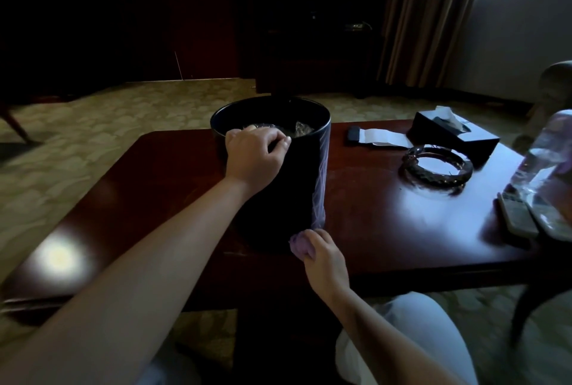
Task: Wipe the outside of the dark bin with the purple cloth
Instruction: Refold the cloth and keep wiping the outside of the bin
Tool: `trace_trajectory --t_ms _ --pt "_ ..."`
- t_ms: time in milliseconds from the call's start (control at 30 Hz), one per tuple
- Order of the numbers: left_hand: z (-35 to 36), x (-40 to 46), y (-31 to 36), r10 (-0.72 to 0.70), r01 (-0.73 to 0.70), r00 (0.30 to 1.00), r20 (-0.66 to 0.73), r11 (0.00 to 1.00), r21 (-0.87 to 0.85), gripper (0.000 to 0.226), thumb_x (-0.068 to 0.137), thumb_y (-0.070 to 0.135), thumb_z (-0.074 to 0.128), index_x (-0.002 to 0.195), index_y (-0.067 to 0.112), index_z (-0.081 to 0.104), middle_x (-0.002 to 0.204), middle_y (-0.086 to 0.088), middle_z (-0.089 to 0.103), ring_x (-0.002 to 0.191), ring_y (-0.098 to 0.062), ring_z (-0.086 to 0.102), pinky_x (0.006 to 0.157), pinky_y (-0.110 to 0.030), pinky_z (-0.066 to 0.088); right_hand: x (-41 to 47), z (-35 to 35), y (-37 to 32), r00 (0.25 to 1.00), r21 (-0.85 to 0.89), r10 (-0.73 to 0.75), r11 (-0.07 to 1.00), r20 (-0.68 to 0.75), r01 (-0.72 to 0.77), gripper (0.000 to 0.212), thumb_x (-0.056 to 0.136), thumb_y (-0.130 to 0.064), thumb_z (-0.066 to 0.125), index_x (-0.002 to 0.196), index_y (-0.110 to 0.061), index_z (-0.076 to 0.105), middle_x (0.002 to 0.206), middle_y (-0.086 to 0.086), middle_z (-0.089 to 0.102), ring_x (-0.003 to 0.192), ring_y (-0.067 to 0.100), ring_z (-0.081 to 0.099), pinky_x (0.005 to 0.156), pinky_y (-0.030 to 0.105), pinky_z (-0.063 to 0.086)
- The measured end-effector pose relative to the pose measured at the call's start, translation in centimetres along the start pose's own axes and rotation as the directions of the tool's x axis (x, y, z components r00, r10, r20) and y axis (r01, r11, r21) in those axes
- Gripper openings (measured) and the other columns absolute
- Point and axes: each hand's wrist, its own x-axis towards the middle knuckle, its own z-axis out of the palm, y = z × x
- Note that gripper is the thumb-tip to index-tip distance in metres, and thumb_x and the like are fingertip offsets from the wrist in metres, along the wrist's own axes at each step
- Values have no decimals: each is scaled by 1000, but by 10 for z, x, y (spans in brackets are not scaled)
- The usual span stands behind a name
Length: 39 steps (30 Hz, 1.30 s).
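Wiping is under way: your right hand (325,256) clutches the purple cloth (298,243) against the dark bin (297,186) low on its wall, while your left hand (253,155) grips its rim on the desk (387,214). Next, I judge, sweep around the wall.

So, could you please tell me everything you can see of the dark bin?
The dark bin is a round, glossy black cylinder, upright on the reddish wooden table, open-topped, with crinkled clear plastic inside. The left hand grips its near rim; the right hand presses the purple cloth against its lower wall.
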Motion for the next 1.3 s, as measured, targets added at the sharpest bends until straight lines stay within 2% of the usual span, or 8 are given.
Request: trace_trajectory --t_ms 133,300,400,567,733,867,1033,1300 --pt "0 0 -1 0 0 1000 -10 1000 9 32 83 37 45 78 18 70 66 17 50 79 -15 59 82 -30 25 2 1 -22 964 101 -80 989 -254 109 27 83 2 65 107 -9 65 109 -10 57 95 -1 53 84 -1 35" --pt "-1 1 0 1 -1 1000 7 1000 9 33 83 38 44 80 18 70 64 19 48 77 -11 56 82 -29 24 2 6 -1 998 -74 28 997 55 -24 26 88 -5 58 109 -19 63 114 -8 59 97 13 58 77 13 37" --pt "1 1 -1 -3 3 1000 -1 1000 -1 32 83 37 45 77 17 70 57 22 41 72 -7 49 82 -30 25 4 0 3 991 59 101 994 -93 -95 13 87 -10 64 96 -20 65 100 -14 59 91 11 60 72 8 38" --pt "3 0 -2 16 -16 1000 -23 1000 5 29 84 35 47 76 18 69 60 19 45 72 -12 56 82 -32 28 -5 14 4 957 -85 -239 963 166 255 35 81 -1 59 109 -22 61 113 -6 59 97 17 58 84 26 48" --pt "4 -1 -5 18 -18 999 -26 1000 -4 31 83 37 46 78 18 70 72 12 63 79 -14 59 86 -33 28 -10 25 -6 985 149 149 980 -88 -135 24 87 -4 60 104 -20 65 108 -10 56 94 4 56 83 8 42" --pt "4 0 -4 9 -9 999 -32 1000 -1 32 83 39 45 79 19 70 77 9 68 82 -13 59 84 -27 22 8 24 -11 809 411 558 791 -182 -453 20 86 -8 61 97 -25 62 100 -5 62 89 10 60 82 25 48" --pt "5 -1 -3 4 -4 998 -59 1000 8 30 83 39 46 77 20 69 72 13 63 78 -12 58 80 -24 19 -4 17 2 991 87 134 987 -7 -133 21 86 -7 62 92 -27 63 102 -11 61 89 6 60 81 24 51" --pt "-2 0 -3 1 -2 999 42 1000 24 30 89 40 47 80 20 68 65 18 48 77 -9 53 82 -27 22 -9 17 -11 979 130 203 972 -27 -198 15 89 -15 62 101 -24 65 102 -11 61 89 6 58 77 16 44"
